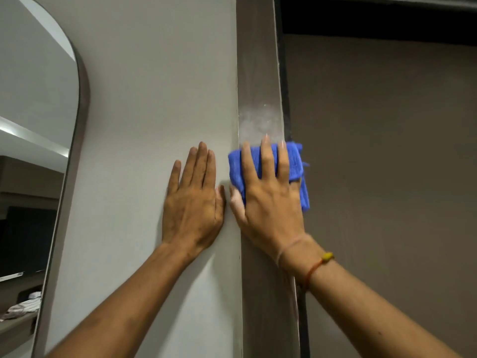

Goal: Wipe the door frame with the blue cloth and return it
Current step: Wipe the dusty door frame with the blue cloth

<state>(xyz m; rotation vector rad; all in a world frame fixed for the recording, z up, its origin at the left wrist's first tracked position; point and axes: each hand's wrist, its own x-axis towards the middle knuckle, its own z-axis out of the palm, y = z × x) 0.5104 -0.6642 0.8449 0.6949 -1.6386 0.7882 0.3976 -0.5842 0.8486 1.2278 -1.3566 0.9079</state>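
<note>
A brown vertical door frame (pixel 259 73) runs from top to bottom at the centre right, with a pale dusty smear just above my fingers. My right hand (pixel 268 200) presses a folded blue cloth (pixel 294 164) flat against the frame, fingers spread over it; part of the cloth hangs past the frame's right edge. My left hand (pixel 195 200) lies flat and open on the grey wall (pixel 160 99) just left of the frame, holding nothing. The two thumbs nearly touch.
An arched mirror (pixel 38 151) with a dark rim hangs on the wall at the far left, reflecting a room. A brown door panel (pixel 387 177) fills the right side, with a dark lintel above it.
</note>
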